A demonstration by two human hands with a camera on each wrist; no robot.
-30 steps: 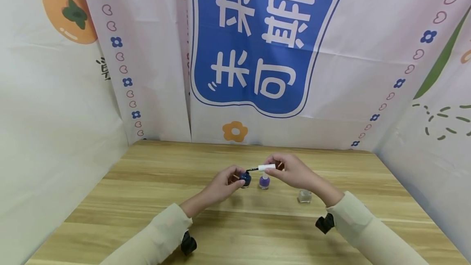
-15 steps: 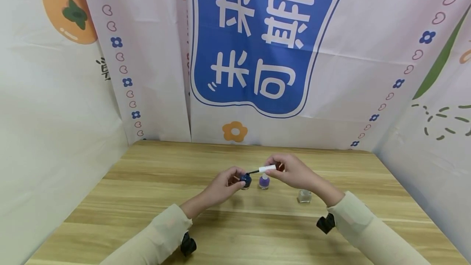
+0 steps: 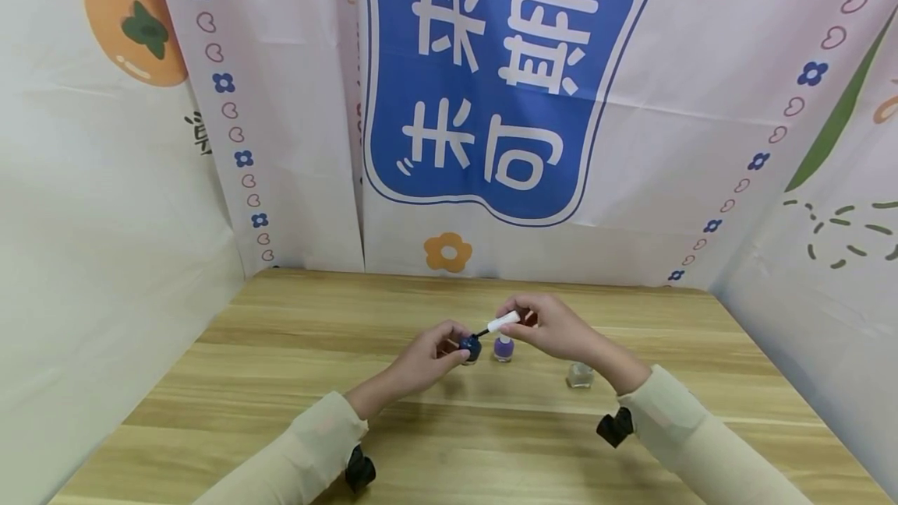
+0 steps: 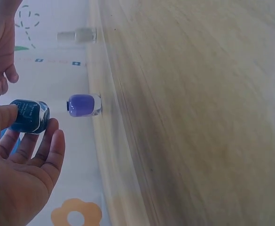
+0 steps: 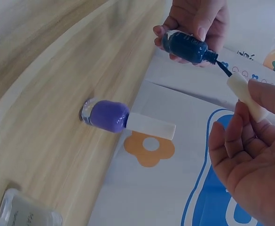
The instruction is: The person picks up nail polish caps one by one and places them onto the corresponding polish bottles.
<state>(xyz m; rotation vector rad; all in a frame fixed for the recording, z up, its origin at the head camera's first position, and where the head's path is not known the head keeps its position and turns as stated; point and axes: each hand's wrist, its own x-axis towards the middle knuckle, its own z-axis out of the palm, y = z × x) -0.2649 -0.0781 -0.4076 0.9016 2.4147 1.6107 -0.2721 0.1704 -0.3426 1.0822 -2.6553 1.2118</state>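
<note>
My left hand (image 3: 426, 357) holds a small bottle of dark blue-green nail polish (image 5: 186, 46) between thumb and fingers, raised off the table and tilted. Its neck is uncapped and points toward my right hand (image 3: 554, 327). Thumb and fingers of that hand pinch the white brush cap (image 5: 246, 96). The dark brush (image 5: 224, 68) on the cap has its tip at the mouth of the bottle; how far in it reaches I cannot tell. Just behind stands a capped bottle of purple nail polish (image 5: 110, 116), upright on the table.
A clear-looking nail polish bottle (image 3: 580, 375) stands on the wooden table (image 3: 463, 443), below my right wrist. A printed cloth (image 3: 302, 201) hangs behind the table, and more cloth hangs along both sides.
The brush cap has moved slightly left and now slants more steeply, its brush pointing down into the bottle's mouth. The dark bottle has shifted slightly down and right.
</note>
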